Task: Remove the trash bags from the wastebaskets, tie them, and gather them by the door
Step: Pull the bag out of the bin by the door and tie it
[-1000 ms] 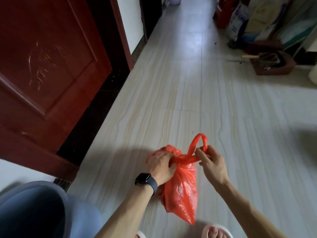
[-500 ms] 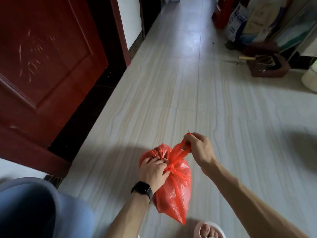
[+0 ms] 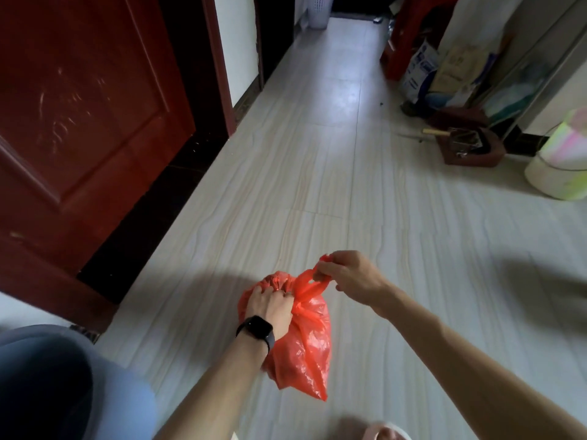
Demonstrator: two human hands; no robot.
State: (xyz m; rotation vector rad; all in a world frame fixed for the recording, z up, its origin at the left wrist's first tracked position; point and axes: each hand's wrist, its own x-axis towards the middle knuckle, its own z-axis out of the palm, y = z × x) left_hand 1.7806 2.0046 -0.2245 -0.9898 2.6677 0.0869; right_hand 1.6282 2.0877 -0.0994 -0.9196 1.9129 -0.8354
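Note:
A red plastic trash bag (image 3: 305, 347) hangs in front of me above the pale tiled floor. My left hand (image 3: 270, 308), with a black watch on its wrist, grips the bunched neck of the bag from the left. My right hand (image 3: 351, 274) pinches one of the bag's handle loops and holds it out to the upper right. The bag's neck is gathered tight between the two hands. A dark red wooden door (image 3: 82, 128) stands open on the left.
A white laundry-style basket (image 3: 318, 9) stands far down the corridor. Sacks and boxes (image 3: 444, 71) lean against the right wall, with a dark red dustpan (image 3: 467, 146) on the floor and a pale bucket (image 3: 562, 160) at the right edge. My knee fills the lower left.
My right hand has moved the handle loop from above the bag out to the right. My left hand stayed clamped on the neck. The view tilted up the corridor.

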